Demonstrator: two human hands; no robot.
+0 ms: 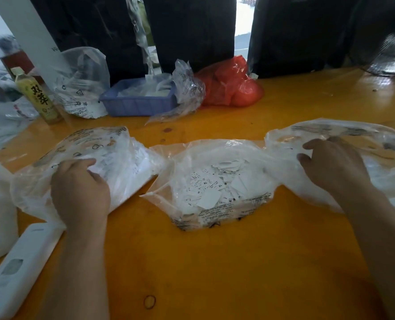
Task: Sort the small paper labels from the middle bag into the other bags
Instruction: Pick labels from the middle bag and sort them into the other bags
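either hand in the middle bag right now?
No: left hand is at the left bag, right hand at the right bag.

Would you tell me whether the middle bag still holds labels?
Yes: the middle bag is open-topped, with a heap of paper labels inside.

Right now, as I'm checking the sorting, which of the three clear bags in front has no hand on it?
The middle bag, full of loose labels. The left hand is on the left bag, the right hand on the right bag.

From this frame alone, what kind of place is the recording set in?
Probably a garment workshop or packing room. Size-marked paper labels fill a clear bag on an orange worktable, dark garments hang behind it, and a blue bin holds more white pieces.
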